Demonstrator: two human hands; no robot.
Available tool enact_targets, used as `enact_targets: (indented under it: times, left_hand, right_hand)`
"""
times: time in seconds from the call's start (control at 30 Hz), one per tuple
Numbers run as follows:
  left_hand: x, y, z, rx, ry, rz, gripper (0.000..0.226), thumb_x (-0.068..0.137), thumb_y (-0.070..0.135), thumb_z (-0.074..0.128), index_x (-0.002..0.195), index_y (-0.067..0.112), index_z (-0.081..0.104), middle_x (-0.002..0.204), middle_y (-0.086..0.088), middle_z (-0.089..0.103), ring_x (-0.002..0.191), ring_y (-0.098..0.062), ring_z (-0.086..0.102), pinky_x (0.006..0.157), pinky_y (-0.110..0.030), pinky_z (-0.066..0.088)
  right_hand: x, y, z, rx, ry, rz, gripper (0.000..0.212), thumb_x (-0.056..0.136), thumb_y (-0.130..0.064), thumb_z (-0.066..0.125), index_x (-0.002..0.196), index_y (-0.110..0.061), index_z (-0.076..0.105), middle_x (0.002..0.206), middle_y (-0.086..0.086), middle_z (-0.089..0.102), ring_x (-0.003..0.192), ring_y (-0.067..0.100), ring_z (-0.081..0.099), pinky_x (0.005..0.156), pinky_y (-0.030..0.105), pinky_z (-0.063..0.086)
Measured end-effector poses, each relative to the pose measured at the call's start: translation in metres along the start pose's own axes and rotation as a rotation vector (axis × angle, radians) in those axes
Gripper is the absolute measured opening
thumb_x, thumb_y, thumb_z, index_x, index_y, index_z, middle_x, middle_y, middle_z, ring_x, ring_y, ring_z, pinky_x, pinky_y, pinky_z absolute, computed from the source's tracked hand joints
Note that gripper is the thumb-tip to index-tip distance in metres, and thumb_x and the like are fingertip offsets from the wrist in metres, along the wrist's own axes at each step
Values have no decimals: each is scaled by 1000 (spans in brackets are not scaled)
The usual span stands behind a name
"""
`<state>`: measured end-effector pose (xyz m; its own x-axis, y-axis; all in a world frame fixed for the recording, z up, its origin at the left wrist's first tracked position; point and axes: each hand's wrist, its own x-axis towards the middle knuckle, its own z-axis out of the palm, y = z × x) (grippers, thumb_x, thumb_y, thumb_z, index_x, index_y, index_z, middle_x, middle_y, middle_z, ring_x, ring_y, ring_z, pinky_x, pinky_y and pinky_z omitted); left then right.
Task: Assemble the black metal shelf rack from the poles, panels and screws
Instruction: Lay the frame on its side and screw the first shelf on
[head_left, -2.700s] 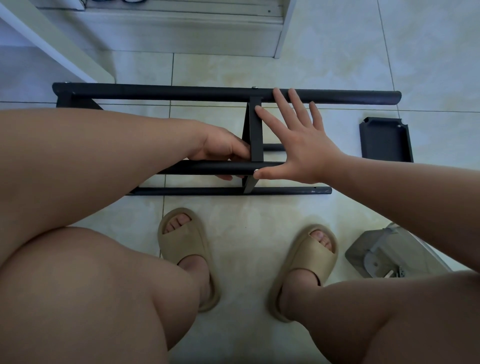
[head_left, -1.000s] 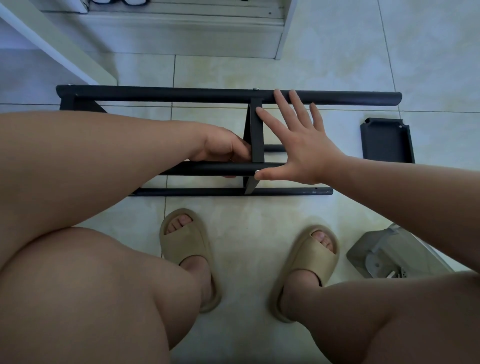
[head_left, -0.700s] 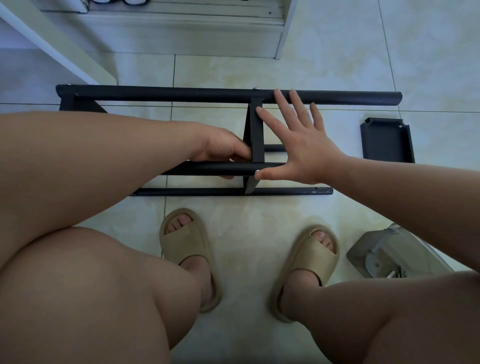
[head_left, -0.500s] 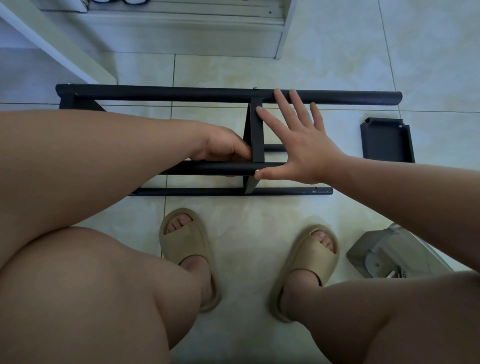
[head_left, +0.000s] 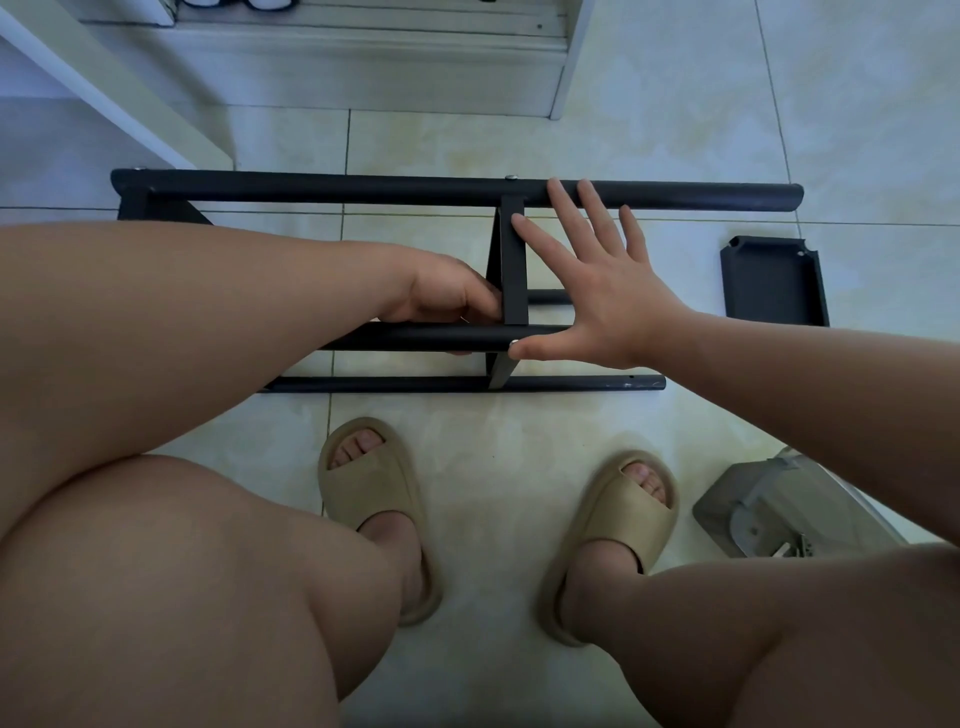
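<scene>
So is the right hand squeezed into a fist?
No, the right hand is spread flat with straight fingers against the black metal rack frame.

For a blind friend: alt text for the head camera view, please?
A person's left hand grips a pole of an unfinished black rack lying on the floor; the open right hand rests against its crosspiece. A black panel lies nearby.

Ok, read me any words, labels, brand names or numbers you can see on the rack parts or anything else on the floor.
None can be read: no text shows on the black metal rack frame, the loose black metal panel, the beige slide sandals or the grey packet.
</scene>
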<state>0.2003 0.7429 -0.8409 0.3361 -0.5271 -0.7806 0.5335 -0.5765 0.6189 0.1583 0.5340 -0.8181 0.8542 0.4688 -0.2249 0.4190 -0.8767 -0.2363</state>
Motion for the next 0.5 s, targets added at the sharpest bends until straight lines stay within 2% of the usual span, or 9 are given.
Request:
enact_targets:
  times: [0.13,0.23,0.37,0.5]
  left_hand:
    - [-1,1,-2,-88,-27,9,21,95,4,49,108,14,63,86,1,71,75,-12,66,69,-25,54]
    - [2,-1,0,-42,-1,-50,17,97,15,52,107,18,65,90,3,70,85,-11,64,81,-30,54]
    - [4,-3,1,27,38,-74,14,96,23,58,98,20,71,83,7,73,81,-8,66,81,-29,55]
    - [1,0,-2,-10,-8,-38,15,95,14,55,103,14,68,91,-3,67,87,-17,60,81,-30,52]
  right_hand:
    - [0,0,-1,-3,-3,4,121,63,-98,35,162,-37,-1,169,3,-19,154,28,-23,123,58,-9]
    - [0,-1,0,-9,-6,6,121,63,-98,34,162,-37,-1,169,3,-20,154,28,-23,123,58,-8]
    - [0,0,1,-2,-3,0,121,65,-97,38,162,-37,-1,169,4,-19,154,28,-23,123,59,-8]
    - [0,0,1,-4,0,-1,121,64,-98,36,162,-37,-1,169,3,-19,154,28,-23,123,59,-8]
